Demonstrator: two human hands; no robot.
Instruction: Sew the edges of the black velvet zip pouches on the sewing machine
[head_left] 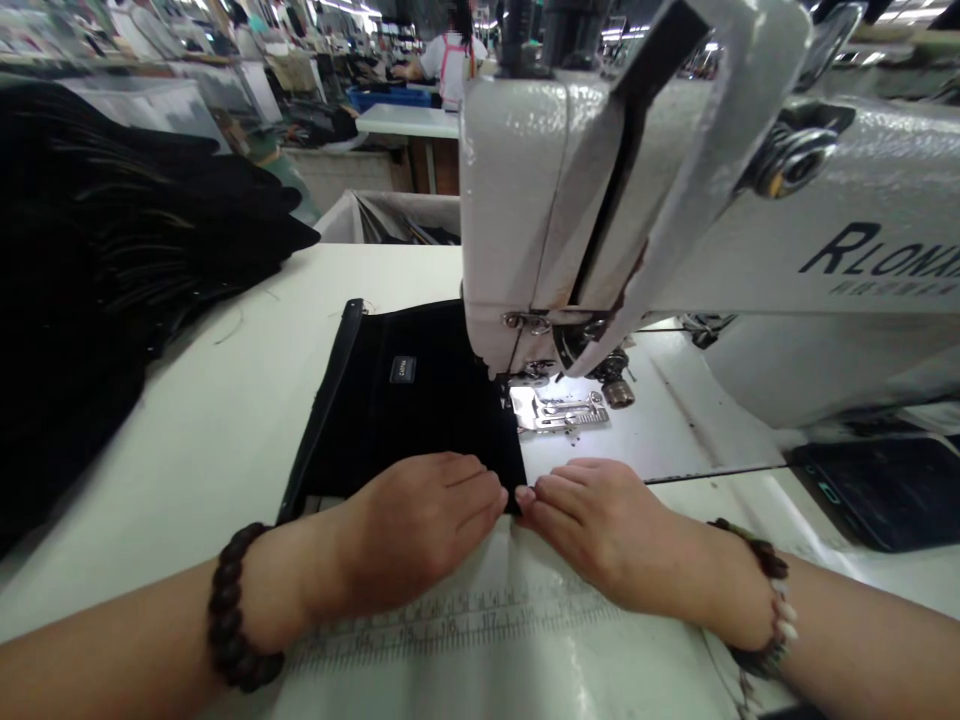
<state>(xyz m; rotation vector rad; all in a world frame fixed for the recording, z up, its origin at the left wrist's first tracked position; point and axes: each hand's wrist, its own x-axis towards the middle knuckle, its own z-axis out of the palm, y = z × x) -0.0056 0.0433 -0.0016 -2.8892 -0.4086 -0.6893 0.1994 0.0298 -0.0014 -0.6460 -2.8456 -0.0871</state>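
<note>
A black fabric piece (420, 420) with a small label (403, 370) and a dark trim strip along its left side lies flat under the head of a sewing machine (517, 200). Its right edge runs beside the lit metal needle plate (559, 410). My left hand (431, 520) is closed at the near right corner of the fabric, fingers bent over the edge. My right hand (589, 525) pinches the same corner from the other side. The fingertips of both hands almost meet there. The needle itself is hard to make out.
A large heap of black fabric pieces (90, 260) rises at the left of the table (202, 470). A measuring scale (450, 630) runs along the front. A dark phone-like device (885, 490) lies at the right. Behind stand a bin (341, 220) and another person (454, 60).
</note>
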